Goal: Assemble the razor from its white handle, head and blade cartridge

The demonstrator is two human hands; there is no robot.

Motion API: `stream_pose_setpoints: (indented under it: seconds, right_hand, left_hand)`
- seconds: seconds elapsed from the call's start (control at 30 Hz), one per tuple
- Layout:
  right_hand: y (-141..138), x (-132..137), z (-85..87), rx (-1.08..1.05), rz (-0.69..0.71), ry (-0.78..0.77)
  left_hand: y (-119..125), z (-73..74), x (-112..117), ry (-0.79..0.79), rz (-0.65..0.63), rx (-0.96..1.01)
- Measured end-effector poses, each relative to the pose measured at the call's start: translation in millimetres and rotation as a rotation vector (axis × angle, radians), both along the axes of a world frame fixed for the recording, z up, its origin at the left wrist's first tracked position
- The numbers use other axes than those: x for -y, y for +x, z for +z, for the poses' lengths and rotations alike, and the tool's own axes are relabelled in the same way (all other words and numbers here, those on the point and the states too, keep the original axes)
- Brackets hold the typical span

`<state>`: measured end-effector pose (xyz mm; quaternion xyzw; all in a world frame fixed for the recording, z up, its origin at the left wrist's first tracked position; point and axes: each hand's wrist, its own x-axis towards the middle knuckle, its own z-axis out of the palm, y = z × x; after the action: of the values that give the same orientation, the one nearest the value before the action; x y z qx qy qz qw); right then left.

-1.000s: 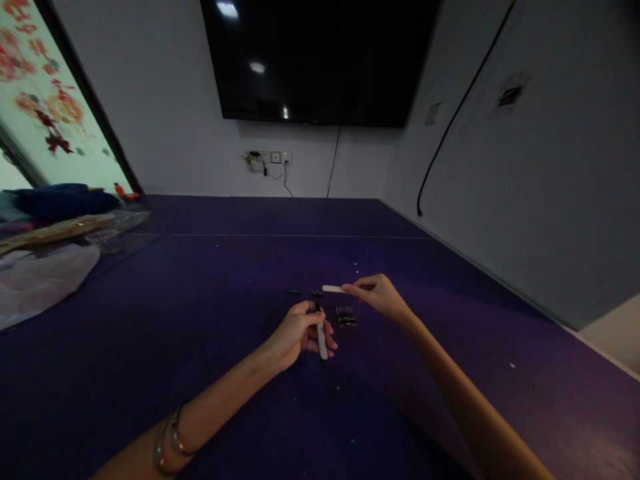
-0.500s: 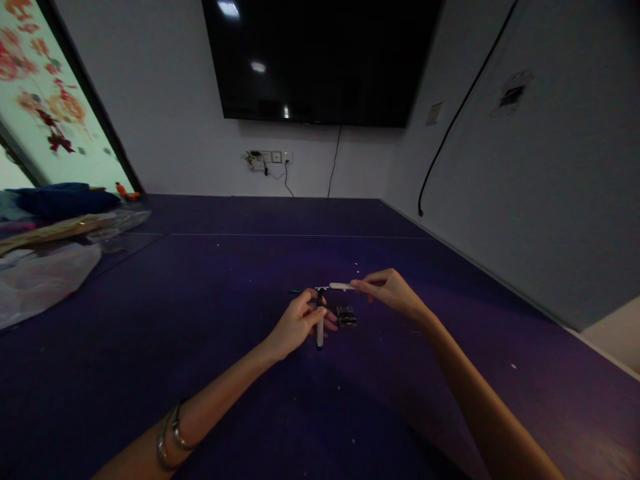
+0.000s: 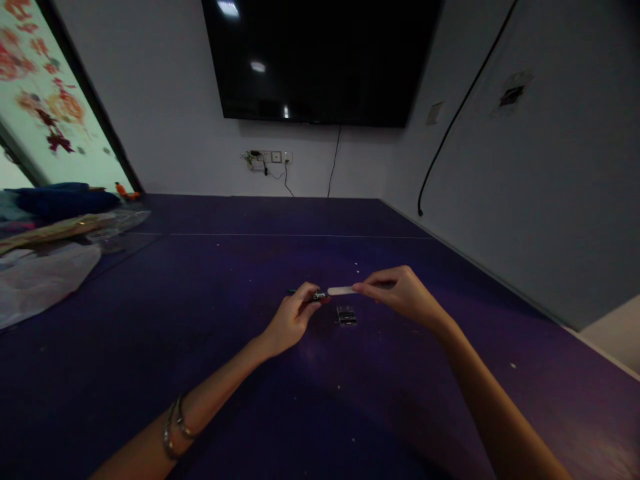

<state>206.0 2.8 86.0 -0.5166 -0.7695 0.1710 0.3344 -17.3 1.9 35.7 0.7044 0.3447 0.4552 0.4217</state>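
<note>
My left hand pinches a small dark-and-silver piece between thumb and fingers, its kind not clear at this size. A thin dark green tip shows just left of those fingers. From the silver end a slim white stick runs level to the right; whether the two are joined I cannot tell. My right hand is closed on the stick's far end with thumb and fingertips. Just below the stick, a small dark flat case or card with light markings lies on the purple surface.
Plastic bags and folded dark blue cloth are heaped at the left edge. A large black television hangs on the back wall above sockets. A black cable runs down the right wall.
The grey-white handle that pointed down from my left hand is now out of sight, and the left fingers have closed nearer the stick. My right hand keeps its grip, hardly moved.
</note>
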Motion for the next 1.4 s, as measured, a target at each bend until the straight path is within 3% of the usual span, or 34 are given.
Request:
stream_pose_setpoints:
  seconds: [0.27,0.5,0.6,0.7,0.83,0.97,1.17,1.4]
  right_hand:
    - [-12.4,4.2,-3.0,-0.031,0.081,0.042]
    - [14.3,-4.4,-4.9,-0.019,0.023,-0.076]
    - [8.3,2.5,-11.8,-0.219,0.130,-0.253]
    - [-17.3,18.4,-24.6,-0.568,0.267,-0.429]
    - [-52.2,41.2,-39.1,-0.993,0.322,-0.608]
    - [-68.9,55.6,-53.8,-1.157,0.333,-0.769]
    - [-89.7,78.7,-92.6,-1.350,0.388,-0.922]
    - [-91.2,77.1,-76.8,-1.437,0.370,-0.861]
  left_hand:
    - [-1.9,-0.5,0.2,0.042,-0.021,-0.110]
    - [-3.7,4.6,-1.3,0.077,-0.042,-0.073]
    - [-4.8,1.0,-4.9,0.081,-0.056,-0.096]
    - [-6.4,-6.9,-10.8,0.068,-0.092,-0.088]
    - [-8.2,-14.9,-16.5,0.086,-0.112,-0.087]
    - [-7.5,-14.4,-16.3,0.061,-0.099,-0.065]
    - [-8.0,-12.2,-18.0,-0.002,-0.077,-0.038]
    - [-4.7,-15.1,-16.0,-0.017,-0.096,-0.044]
